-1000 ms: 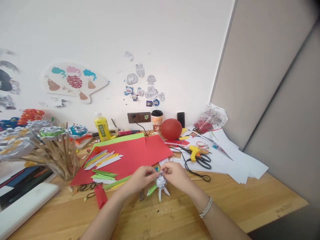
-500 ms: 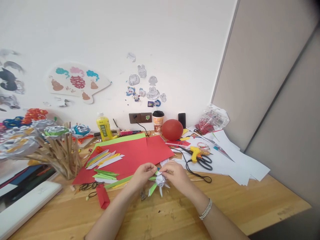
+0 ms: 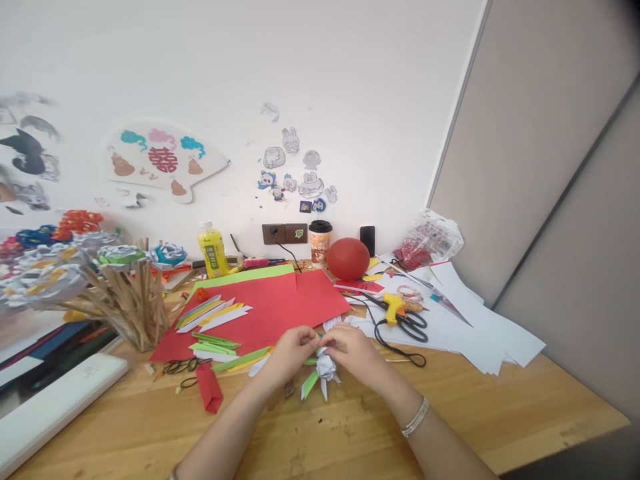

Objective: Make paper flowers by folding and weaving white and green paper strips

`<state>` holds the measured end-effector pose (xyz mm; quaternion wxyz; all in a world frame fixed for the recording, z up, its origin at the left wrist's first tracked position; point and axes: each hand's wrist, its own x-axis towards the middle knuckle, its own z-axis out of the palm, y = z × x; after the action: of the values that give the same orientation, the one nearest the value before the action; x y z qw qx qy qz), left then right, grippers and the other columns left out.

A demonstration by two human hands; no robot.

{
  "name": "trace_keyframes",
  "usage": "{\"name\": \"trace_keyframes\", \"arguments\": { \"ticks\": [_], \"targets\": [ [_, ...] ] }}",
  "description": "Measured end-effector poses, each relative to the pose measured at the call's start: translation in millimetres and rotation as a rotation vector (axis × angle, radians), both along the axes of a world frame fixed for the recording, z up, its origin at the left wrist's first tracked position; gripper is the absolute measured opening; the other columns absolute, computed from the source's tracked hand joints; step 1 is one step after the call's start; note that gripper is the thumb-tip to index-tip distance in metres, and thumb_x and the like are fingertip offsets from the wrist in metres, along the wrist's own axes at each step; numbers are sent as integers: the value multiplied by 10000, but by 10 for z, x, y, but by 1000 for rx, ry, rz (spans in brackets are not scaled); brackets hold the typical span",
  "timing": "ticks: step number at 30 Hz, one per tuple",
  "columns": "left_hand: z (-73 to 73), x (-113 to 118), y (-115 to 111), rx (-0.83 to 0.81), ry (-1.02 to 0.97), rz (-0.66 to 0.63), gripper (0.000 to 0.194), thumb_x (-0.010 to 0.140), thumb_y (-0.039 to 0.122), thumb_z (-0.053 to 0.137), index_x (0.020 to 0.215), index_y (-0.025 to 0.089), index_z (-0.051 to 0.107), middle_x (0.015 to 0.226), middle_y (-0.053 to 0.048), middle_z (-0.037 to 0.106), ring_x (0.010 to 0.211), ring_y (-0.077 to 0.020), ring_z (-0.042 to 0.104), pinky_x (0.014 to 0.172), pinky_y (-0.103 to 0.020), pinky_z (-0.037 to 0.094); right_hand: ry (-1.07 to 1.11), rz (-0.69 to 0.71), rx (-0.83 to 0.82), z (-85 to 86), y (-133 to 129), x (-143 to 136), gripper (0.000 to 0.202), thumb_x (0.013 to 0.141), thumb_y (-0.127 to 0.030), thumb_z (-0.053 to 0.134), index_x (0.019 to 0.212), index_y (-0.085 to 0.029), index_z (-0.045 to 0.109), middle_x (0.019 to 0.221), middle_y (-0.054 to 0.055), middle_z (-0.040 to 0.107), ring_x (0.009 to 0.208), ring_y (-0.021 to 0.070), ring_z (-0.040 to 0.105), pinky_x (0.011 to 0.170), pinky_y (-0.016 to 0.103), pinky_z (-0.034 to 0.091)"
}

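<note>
A folded white and green paper flower (image 3: 326, 368) with several loose strip ends hangs just above the wooden table, below my fingertips. My left hand (image 3: 296, 348) pinches its upper left part, where a small bit of blue and green shows. From the other side my right hand (image 3: 354, 348) grips its top edge between thumb and forefinger. The fingertips of both hands nearly meet, and they hide the exact fold between them. Left of my hands lie green paper strips (image 3: 215, 341) and a red sheet (image 3: 280, 303) with white and yellow strips (image 3: 226, 317) on it.
A yellow glue gun (image 3: 395, 309) and black-handled scissors (image 3: 414, 328) lie on white paper at the right. Behind stand a red balloon (image 3: 349, 259), a lidded cup (image 3: 320, 244) and a yellow drink bottle (image 3: 213, 249). Paper flowers on sticks (image 3: 133, 303) fill the left.
My fingertips have drawn closer together at the top of the paper flower. The whole view has shifted slightly, and the flower sits a little lower.
</note>
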<state>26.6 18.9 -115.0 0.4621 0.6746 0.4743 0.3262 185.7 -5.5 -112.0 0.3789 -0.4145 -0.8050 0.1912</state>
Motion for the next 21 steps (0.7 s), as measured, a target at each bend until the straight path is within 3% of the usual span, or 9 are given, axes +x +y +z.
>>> {"name": "trace_keyframes", "arguments": {
  "ticks": [5, 9, 17, 21],
  "targets": [
    [57, -27, -28, 77, 31, -23, 228, 679, 353, 522, 782, 154, 562, 690, -14, 603, 659, -163, 551, 593, -259, 413, 32, -96, -31, -57, 61, -10, 157, 698, -46, 596, 732, -193, 638, 734, 6, 622, 721, 146, 555, 650, 246, 409],
    [131, -60, -59, 274, 222, -55, 147, 677, 279, 517, 668, 173, 619, 810, -43, 624, 777, -186, 555, 690, -268, 407, 60, -161, -54, -92, 79, -30, 166, 696, -29, 588, 726, -184, 640, 722, 15, 640, 689, 146, 568, 630, 244, 418],
    [193, -63, -109, 317, 297, -189, 199, 738, 279, 448, 697, 176, 613, 778, -28, 614, 750, -173, 540, 695, -246, 399, 24, -180, 71, -123, 87, -71, 156, 689, -25, 599, 705, -177, 628, 739, 21, 634, 737, 152, 556, 683, 261, 415],
    [162, -46, -109, 308, 328, -142, 224, 769, 302, 409, 677, 174, 567, 705, -12, 587, 698, -161, 520, 639, -234, 384, 31, -144, 38, -91, 73, -67, 142, 698, -40, 595, 709, -179, 623, 735, 18, 628, 729, 150, 556, 678, 258, 414]
  ]
}}
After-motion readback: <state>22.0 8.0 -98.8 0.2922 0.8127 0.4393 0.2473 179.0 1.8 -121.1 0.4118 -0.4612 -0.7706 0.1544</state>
